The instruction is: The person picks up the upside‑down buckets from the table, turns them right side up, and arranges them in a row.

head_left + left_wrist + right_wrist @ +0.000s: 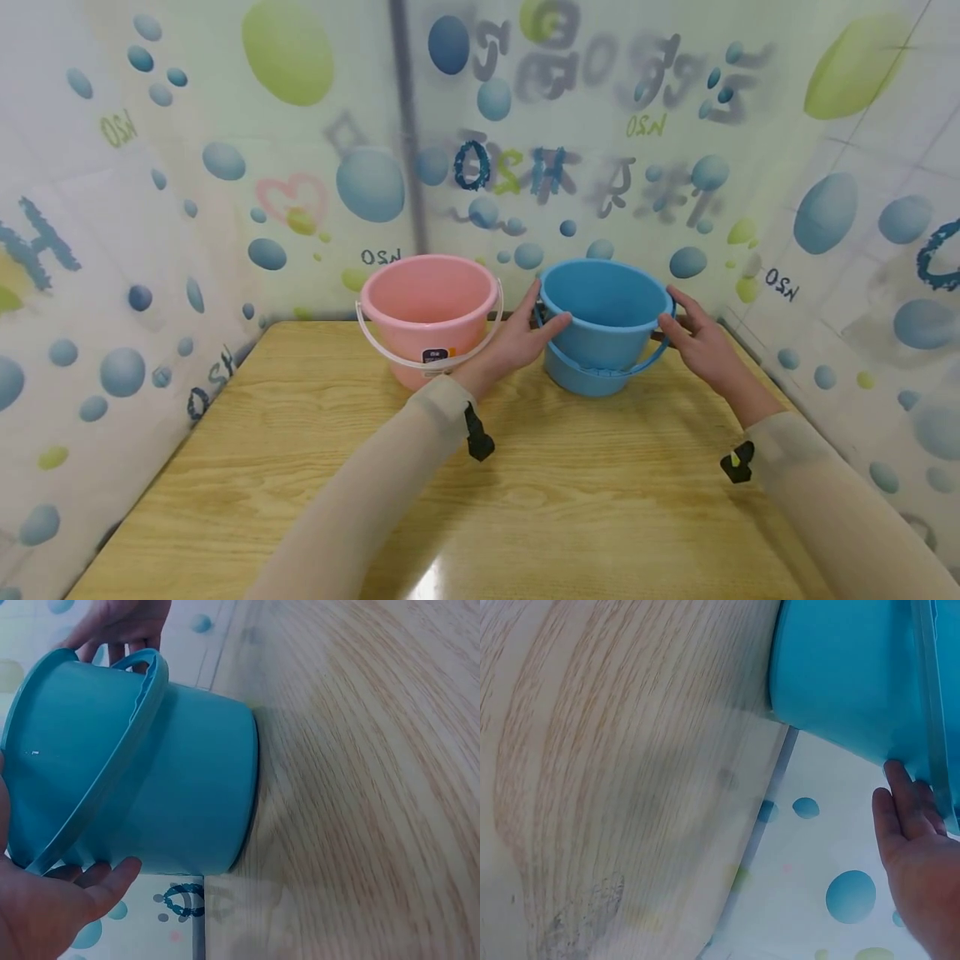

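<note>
A blue bucket (596, 350) stands upright on the table, its blue handle (600, 372) hanging down across the front. My left hand (521, 335) holds its left side just under the rim, with the thumb across the front. On the opposite side my right hand (699, 340) grips it near the rim, thumb forward and fingers at the back. The left wrist view shows the bucket's side (187, 780) between both hands. In the right wrist view, fingertips (900, 780) touch the wall below the rim. Left of it stands a pink bucket (427, 333), partly hidden by my left forearm.
The pink bucket's white handle (420, 364) hangs in front of it. The wooden table (570, 500) runs back to a wall sheet (585, 192) printed with blue and green dots. Similar sheets rise along the left and right sides.
</note>
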Demonstrator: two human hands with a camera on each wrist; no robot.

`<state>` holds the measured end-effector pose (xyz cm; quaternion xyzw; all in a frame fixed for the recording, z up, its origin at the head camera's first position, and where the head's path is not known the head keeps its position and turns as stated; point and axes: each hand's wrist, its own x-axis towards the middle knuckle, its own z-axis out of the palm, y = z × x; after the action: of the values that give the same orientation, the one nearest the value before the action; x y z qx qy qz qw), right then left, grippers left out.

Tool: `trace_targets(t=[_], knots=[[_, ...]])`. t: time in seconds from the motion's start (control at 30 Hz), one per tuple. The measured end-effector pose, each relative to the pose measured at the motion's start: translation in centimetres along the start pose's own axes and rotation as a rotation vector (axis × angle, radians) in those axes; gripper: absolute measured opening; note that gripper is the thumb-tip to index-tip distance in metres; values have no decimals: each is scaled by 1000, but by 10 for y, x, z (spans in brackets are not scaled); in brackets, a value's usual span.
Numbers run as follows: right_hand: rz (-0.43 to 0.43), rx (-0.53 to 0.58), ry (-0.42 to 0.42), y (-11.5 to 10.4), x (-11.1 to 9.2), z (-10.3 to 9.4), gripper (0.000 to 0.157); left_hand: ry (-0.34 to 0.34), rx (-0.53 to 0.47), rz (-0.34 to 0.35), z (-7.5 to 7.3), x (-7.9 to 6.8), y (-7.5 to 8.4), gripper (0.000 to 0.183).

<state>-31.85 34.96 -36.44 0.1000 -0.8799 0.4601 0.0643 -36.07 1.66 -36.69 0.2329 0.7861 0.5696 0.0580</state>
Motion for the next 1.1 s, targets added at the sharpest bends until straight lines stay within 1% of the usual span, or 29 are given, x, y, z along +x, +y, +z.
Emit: trace_targets(t=[0.27, 0.5, 0.83, 1.0, 1.1], knots=[[-11, -20, 8, 2, 2, 1, 75, -13, -1, 13, -2, 2, 1, 97], [12, 22, -13, -3, 0, 4, 79, -14, 15, 25, -3, 6, -2, 95], [-10, 35, -35, -6, 1, 6, 80, -5, -9, 18, -4, 8, -4, 93], [-3, 10, -37, -3, -1, 4, 81, 21, -14, -3, -3, 5, -4, 99], [3, -8, -13, -2, -5, 3, 84, 31, -25, -11, -2, 0, -3, 102]])
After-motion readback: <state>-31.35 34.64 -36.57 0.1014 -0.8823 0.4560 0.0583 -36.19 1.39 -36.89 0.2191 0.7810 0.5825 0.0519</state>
